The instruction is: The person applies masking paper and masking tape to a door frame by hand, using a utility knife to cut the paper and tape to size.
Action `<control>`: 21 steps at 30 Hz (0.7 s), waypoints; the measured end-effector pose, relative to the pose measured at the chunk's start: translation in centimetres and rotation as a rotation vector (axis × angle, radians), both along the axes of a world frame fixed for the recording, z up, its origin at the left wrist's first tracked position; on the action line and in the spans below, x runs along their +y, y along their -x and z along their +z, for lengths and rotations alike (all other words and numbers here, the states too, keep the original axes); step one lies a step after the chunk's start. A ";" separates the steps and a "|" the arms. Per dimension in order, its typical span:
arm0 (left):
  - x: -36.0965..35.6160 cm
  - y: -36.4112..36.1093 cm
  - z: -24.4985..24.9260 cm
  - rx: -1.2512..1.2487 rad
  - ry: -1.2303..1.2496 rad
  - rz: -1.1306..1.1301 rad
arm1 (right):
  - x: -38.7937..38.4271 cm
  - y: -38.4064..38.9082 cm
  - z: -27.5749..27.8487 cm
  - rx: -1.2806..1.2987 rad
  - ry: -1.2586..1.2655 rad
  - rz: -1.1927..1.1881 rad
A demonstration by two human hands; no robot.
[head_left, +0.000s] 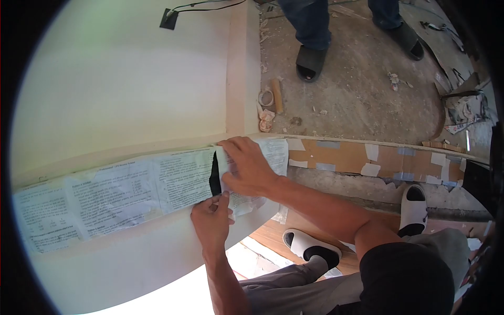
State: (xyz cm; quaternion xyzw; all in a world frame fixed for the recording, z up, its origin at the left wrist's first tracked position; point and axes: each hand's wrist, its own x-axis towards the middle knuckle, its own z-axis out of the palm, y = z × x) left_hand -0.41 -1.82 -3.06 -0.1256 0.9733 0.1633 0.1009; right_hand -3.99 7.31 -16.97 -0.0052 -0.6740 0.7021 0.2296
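A long strip of printed paper sheets [118,197] runs along the pale ledge, with shiny patches like clear tape on it. Between two sheets is a narrow black gap [214,176]. My right hand [247,167] curls over the strip's upper edge just right of the gap, its thumb against the face of the printed paper sheet [273,155]. At the gap's lower end, my left hand [212,216] has thumb and fingertips pinched together. What lies between them is too small to make out.
Brown cardboard [346,157] with taped patches continues the strip to the right. A tape roll [266,97] and a cardboard tube [276,96] lie on the concrete floor [357,84]. Another person's feet in dark slides [310,63] stand beyond. Cables reach a black wall socket [168,19].
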 end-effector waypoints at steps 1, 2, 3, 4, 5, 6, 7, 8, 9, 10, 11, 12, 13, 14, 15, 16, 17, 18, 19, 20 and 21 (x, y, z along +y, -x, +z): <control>-0.1 0.0 -0.1 0.010 0.014 -0.009 | 0.0 -0.2 0.3 -0.015 -0.038 -0.022; -0.1 0.0 -0.1 0.022 0.027 -0.017 | 0.0 -0.3 0.4 -0.025 -0.011 0.025; -0.5 0.0 -0.4 0.018 0.025 -0.025 | -0.2 -0.3 0.4 -0.029 -0.013 0.017; -1.0 0.0 -0.7 0.044 -0.023 -0.038 | -0.5 -0.4 0.5 -0.023 -0.017 0.005; -1.3 0.0 -1.0 0.071 -0.068 -0.050 | -0.8 -0.5 0.5 -0.016 -0.019 -0.005; -1.5 0.0 -1.0 0.070 -0.065 -0.051 | -0.9 -0.5 0.5 -0.017 -0.016 -0.006; -1.6 0.0 -1.0 0.077 -0.052 -0.060 | -0.8 -0.5 0.6 -0.017 -0.035 0.001; -1.6 0.0 -1.0 0.085 -0.041 -0.067 | -0.8 -0.5 0.7 -0.016 -0.055 0.010; -1.6 0.0 -1.1 0.087 -0.042 -0.067 | -0.9 -0.5 0.7 -0.014 -0.057 0.010; -1.6 0.0 -1.1 0.100 -0.052 -0.060 | -1.0 -0.5 0.6 -0.013 -0.062 -0.002; -1.6 0.0 -1.2 0.112 -0.061 -0.054 | -1.1 -0.4 0.6 -0.013 -0.068 -0.015; -1.5 -0.1 -1.2 0.112 -0.062 -0.056 | -1.2 -0.4 0.5 -0.014 -0.069 -0.016; -1.4 -0.2 -1.2 0.115 -0.083 -0.053 | -1.1 -0.4 0.5 -0.014 -0.056 -0.004; -1.4 -0.2 -1.2 0.118 -0.102 -0.051 | -1.1 -0.3 0.4 -0.014 -0.042 0.008; -1.4 -0.3 -1.1 0.118 -0.101 -0.052 | -1.1 -0.3 0.4 -0.015 -0.040 0.007; -1.4 -0.3 -1.1 0.117 -0.119 -0.049 | -1.1 -0.2 0.4 -0.009 -0.011 0.013; -1.4 -0.3 -1.1 0.116 -0.137 -0.045 | -1.1 -0.2 0.4 -0.002 0.017 0.018; -1.4 -0.3 -1.1 0.117 -0.137 -0.044 | -1.2 -0.1 0.4 -0.001 0.018 0.019; -1.5 -0.3 -1.2 0.118 -0.135 -0.053 | -1.2 0.0 0.4 0.002 0.032 0.019; -1.6 -0.2 -1.2 0.119 -0.134 -0.061 | -1.2 0.1 0.4 0.005 0.046 0.018; -1.4 -0.3 -1.1 0.121 -0.134 -0.060 | -1.1 0.1 0.4 0.007 0.046 0.020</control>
